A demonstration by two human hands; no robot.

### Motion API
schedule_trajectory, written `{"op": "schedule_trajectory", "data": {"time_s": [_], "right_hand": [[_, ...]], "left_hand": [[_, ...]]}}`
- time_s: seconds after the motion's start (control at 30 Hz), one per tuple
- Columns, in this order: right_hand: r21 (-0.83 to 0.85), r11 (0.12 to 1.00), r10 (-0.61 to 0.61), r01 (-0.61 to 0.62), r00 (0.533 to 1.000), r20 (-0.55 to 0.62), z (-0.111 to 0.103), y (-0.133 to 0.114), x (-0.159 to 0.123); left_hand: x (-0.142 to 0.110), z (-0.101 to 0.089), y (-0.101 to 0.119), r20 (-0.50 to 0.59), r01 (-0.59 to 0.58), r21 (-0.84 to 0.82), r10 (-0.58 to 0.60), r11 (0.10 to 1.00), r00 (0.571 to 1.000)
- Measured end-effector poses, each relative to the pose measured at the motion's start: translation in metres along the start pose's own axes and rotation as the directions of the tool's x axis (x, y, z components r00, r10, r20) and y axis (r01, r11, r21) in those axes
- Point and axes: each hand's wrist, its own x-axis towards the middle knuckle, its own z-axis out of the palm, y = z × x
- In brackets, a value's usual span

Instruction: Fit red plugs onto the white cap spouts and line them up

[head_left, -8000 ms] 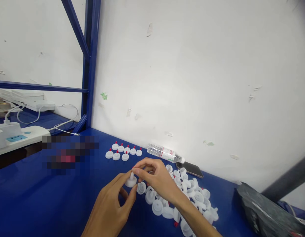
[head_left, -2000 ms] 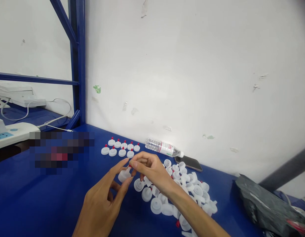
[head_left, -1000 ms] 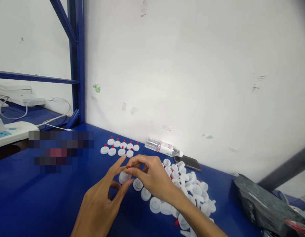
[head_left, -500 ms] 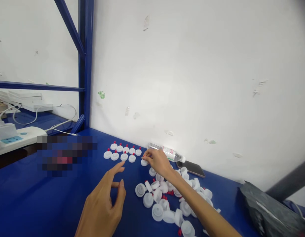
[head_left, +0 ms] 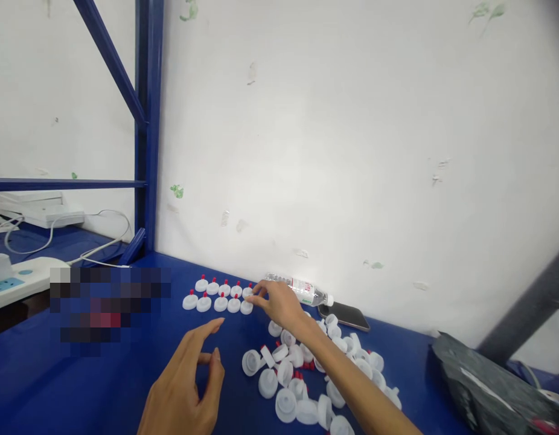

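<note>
Pinched at its top by the thumb and finger of our right hand (head_left: 279,305): one white cap (head_left: 246,308), at the right end of the front row, its tip hidden by our fingers. Our left hand (head_left: 182,383): empty, thumb and fingers spread, over the blue table (head_left: 93,393). Item: upright caps with red tips (head_left: 204,303), in two rows. Item: jumbled caps (head_left: 286,406), beneath and around our right forearm. Behind: a clear bottle (head_left: 303,291) on its side, beside a phone (head_left: 345,316). Far right: a dark plastic bag (head_left: 488,380).
</note>
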Motion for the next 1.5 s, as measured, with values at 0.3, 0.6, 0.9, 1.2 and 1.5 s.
{"op": "schedule_trajectory", "data": {"time_s": [0.3,0.6,0.9,1.2,1.5], "right_hand": [[0.044,0.968,-0.251,0.247,0.950,0.184,-0.037,-0.014,-0.066],[0.090,0.919,-0.393,0.383,0.903,0.173,-0.027,-0.029,-0.069],[0.461,0.814,-0.408,0.353,0.913,0.021,-0.038,-0.044,-0.082],[0.518,0.840,-0.273,0.162,0.951,0.144,-0.093,-0.042,-0.102],[-0.182,0.981,0.109,-0.070,0.970,0.217,-0.073,0.017,-0.132]], "left_hand": [[-0.002,0.007,-0.012,0.068,-0.077,0.043,0.074,0.996,0.995],[0.001,0.008,-0.018,0.127,-0.062,0.065,0.054,0.996,0.990],[0.002,-0.002,0.004,0.396,0.019,-0.195,0.061,0.981,0.916],[0.000,0.004,-0.003,0.299,0.021,-0.156,0.027,0.988,0.954],[-0.004,0.013,-0.013,0.270,-0.234,-0.034,0.234,0.972,0.934]]}}
